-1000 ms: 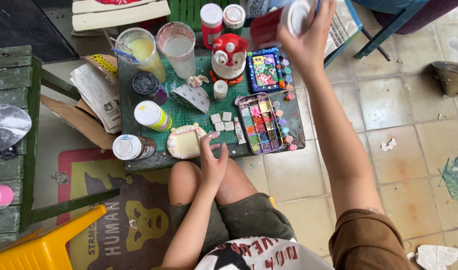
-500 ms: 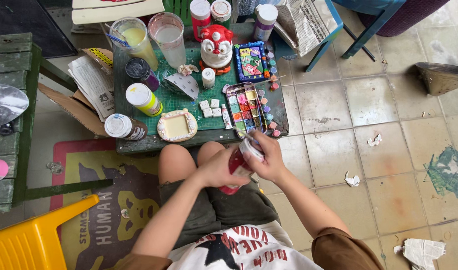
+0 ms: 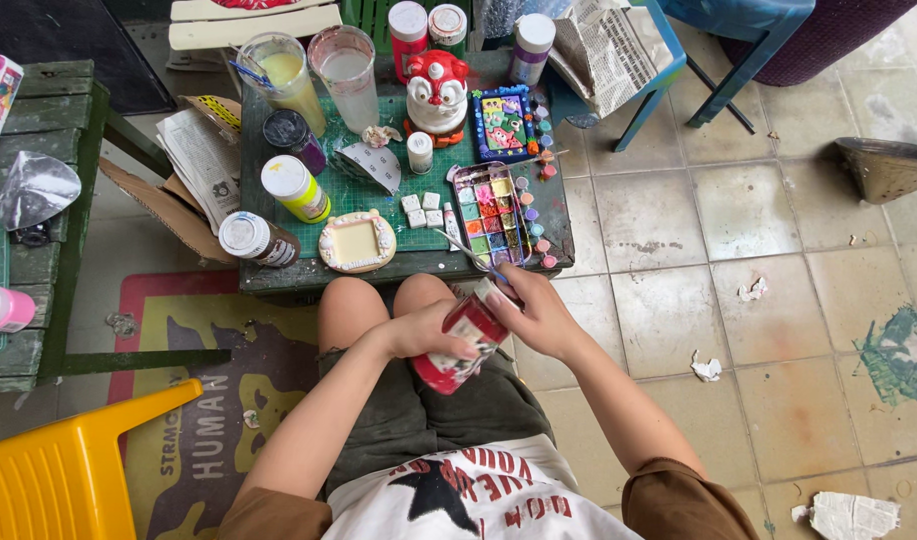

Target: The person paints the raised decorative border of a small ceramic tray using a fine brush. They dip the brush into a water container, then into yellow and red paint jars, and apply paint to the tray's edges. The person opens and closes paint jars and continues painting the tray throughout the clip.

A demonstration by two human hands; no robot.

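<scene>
Over the lap, the left hand (image 3: pixel 419 335) grips a red paint bottle (image 3: pixel 461 345) around its body. The right hand (image 3: pixel 539 315) closes on the bottle's top while pinching a thin paintbrush (image 3: pixel 471 254). The paint palette (image 3: pixel 497 215) lies just beyond on the low green table (image 3: pixel 279 275).

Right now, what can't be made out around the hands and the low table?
- Red jar, head view: the left hand and right hand wrap it, hiding whether its lid is on.
- Brush: handle end lost in the right hand's fingers.
- Paint palette: single wells too small to tell.
- Bottles at the back of the table: cut by the top edge.
</scene>
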